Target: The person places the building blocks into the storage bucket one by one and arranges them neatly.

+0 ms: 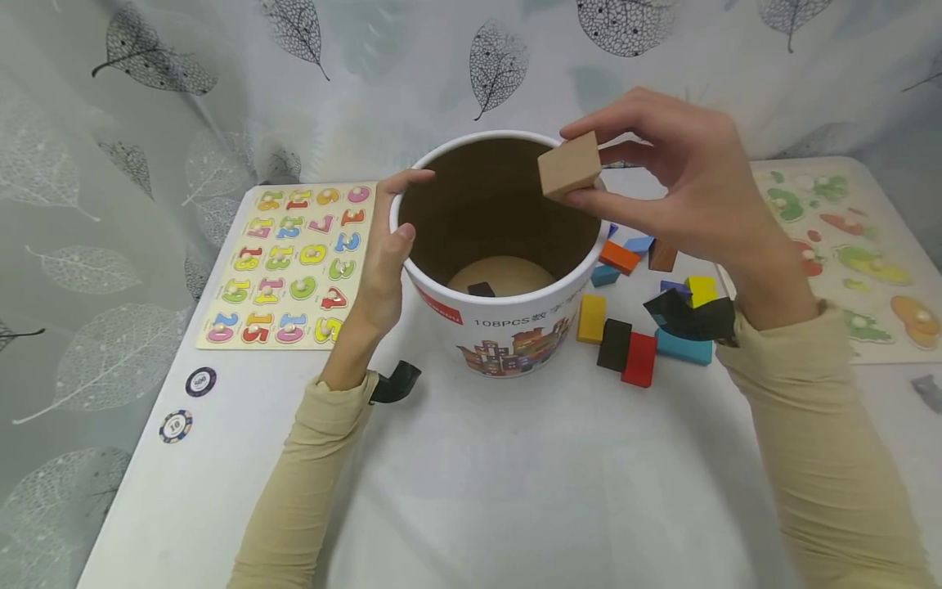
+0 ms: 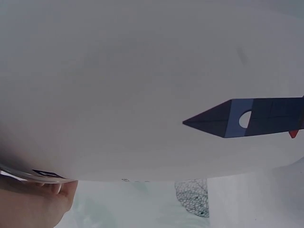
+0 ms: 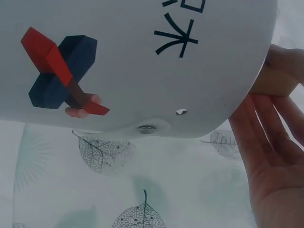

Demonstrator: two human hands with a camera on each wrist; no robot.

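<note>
A large white bucket [image 1: 515,327] with printed pictures stands on the table, its mouth facing up. My left hand [image 1: 384,262] grips its rim on the left side, thumb over the edge; in the left wrist view that hand [image 2: 35,204] shows at the lower left. My right hand [image 1: 677,176] pinches a plain wooden block [image 1: 570,166] over the right part of the rim. In the right wrist view the wooden block [image 3: 275,81] is partly hidden behind the bucket's wall. A dark block [image 1: 482,290] lies on the bucket's floor.
Right of the bucket lie several coloured blocks, among them a red block [image 1: 639,360] and a yellow block [image 1: 592,319]. A number puzzle board [image 1: 243,327] is at left, a vegetable puzzle board [image 1: 883,352] at right. Two round chips [image 1: 201,381] lie at the table's left edge.
</note>
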